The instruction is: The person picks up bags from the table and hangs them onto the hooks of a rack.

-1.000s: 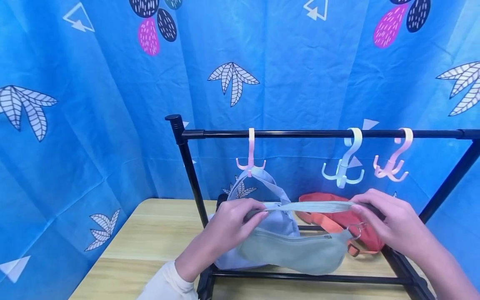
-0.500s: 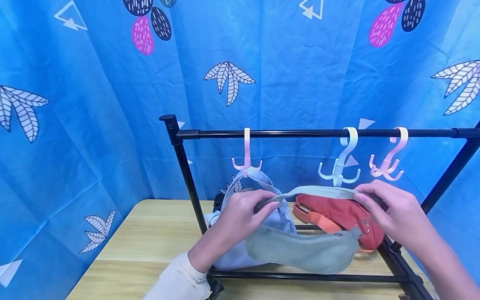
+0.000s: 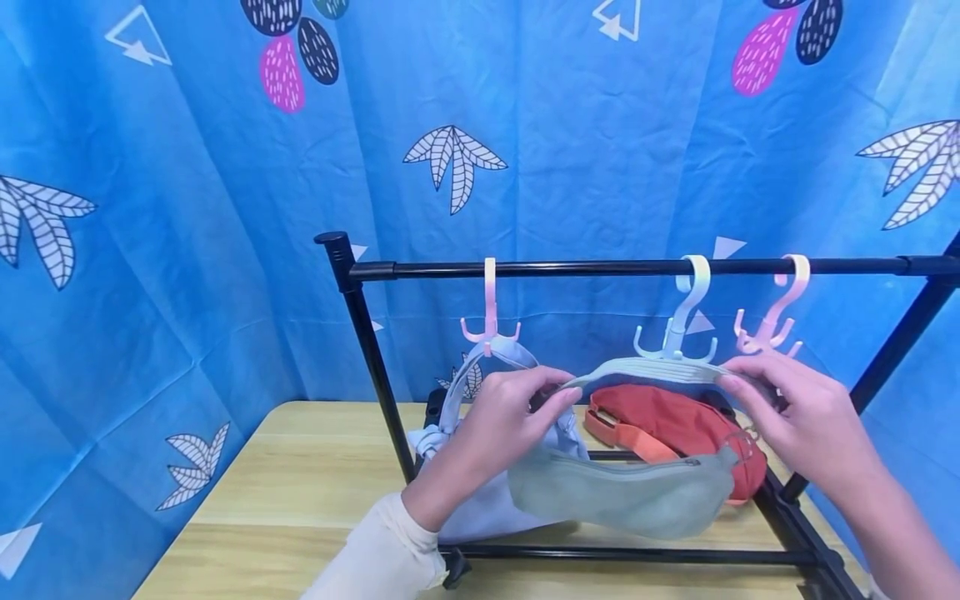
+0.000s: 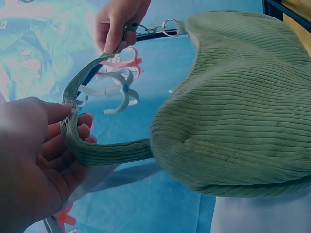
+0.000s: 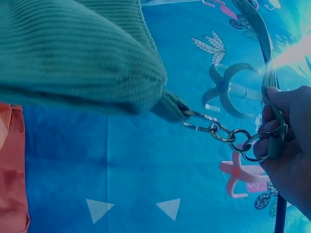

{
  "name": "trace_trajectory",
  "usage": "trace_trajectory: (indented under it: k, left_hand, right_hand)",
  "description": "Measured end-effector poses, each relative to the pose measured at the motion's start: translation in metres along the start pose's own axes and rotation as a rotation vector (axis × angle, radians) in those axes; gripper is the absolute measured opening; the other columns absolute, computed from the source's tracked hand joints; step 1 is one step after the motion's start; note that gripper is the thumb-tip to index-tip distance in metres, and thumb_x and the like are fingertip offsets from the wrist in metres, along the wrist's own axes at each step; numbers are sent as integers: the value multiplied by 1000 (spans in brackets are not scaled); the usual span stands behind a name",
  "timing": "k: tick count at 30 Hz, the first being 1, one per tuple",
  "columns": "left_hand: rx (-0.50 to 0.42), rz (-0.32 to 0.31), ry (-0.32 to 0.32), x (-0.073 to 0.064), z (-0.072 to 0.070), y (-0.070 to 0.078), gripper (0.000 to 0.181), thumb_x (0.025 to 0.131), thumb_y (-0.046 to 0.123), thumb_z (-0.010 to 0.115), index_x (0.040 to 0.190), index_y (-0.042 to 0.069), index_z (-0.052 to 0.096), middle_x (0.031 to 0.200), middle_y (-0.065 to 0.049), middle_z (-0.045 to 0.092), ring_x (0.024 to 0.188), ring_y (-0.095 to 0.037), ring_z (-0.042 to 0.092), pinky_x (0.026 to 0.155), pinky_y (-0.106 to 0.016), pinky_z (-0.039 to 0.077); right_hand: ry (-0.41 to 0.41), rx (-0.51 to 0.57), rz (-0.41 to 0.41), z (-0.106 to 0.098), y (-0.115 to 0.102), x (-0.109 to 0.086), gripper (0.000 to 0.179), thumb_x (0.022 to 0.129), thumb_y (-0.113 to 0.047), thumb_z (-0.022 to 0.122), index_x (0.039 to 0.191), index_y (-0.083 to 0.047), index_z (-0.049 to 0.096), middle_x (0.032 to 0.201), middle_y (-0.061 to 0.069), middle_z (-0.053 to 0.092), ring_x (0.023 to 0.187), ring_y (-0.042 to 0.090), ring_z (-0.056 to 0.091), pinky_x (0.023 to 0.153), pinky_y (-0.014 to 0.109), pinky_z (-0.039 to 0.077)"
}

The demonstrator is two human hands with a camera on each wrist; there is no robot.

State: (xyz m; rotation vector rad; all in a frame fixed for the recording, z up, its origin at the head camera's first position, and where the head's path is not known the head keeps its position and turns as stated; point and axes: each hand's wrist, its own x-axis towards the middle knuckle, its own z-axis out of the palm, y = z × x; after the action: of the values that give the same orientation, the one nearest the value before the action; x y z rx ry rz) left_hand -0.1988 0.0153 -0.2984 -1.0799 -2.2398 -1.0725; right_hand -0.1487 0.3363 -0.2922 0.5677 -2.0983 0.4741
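Observation:
A green corduroy shoulder bag hangs by its strap between my two hands. My left hand pinches one side of the strap between thumb and fingers. Across from it, my right hand pinches the other end, beside the metal chain links that join strap to bag. The raised middle of the strap overlaps the lower prongs of a pale blue four-prong hook in the head view. That hook hangs from the black rack's top bar.
A pale lavender bag hangs from the left pink hook. Another pink hook is on the bar at right, behind my right hand. A red bag with an orange strap lies behind the green one on the wooden table.
Both hands have raised the green bag's strap and shifted it right, up to the blue hook's prongs. The strap now arches upward; the bag has swung slightly right.

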Motion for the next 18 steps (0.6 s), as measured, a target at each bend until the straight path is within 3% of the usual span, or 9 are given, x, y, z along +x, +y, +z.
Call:
trace_trajectory:
  k: [4, 7, 13, 18]
  left_hand:
    - [-63, -35, -35, 6, 4, 4, 25, 100, 24, 70, 120, 10, 76, 88, -1, 78, 68, -1, 59, 57, -15, 52]
    - [-156, -97, -82, 10, 6, 6, 26, 101, 26, 69, 122, 12, 76, 90, -1, 79, 71, 0, 61, 61, -17, 55]
    - [-390, -288, -218, 21, 11, 2, 29, 104, 36, 64, 125, 19, 75, 91, 3, 78, 85, -8, 67, 81, -22, 57]
    - [-505, -349, -301, 28, 14, -2, 26, 106, 38, 59, 117, 21, 75, 96, -6, 77, 91, -13, 68, 84, -27, 58]
  right_hand:
    - [14, 8, 17, -1, 0, 0, 35, 73, 10, 84, 106, 0, 74, 99, 17, 76, 111, -32, 44, 78, -4, 44]
    - [30, 18, 31, -2, -1, 1, 32, 77, 7, 84, 107, 1, 74, 102, 18, 76, 111, -31, 46, 81, -4, 43]
    - [79, 23, 60, -3, 0, 5, 30, 80, 7, 83, 109, 3, 74, 100, 19, 75, 103, -30, 48, 82, -5, 41]
    - [113, 24, 84, -5, 2, 8, 31, 81, 7, 82, 111, 4, 74, 97, 19, 75, 94, -29, 48, 80, -5, 41]
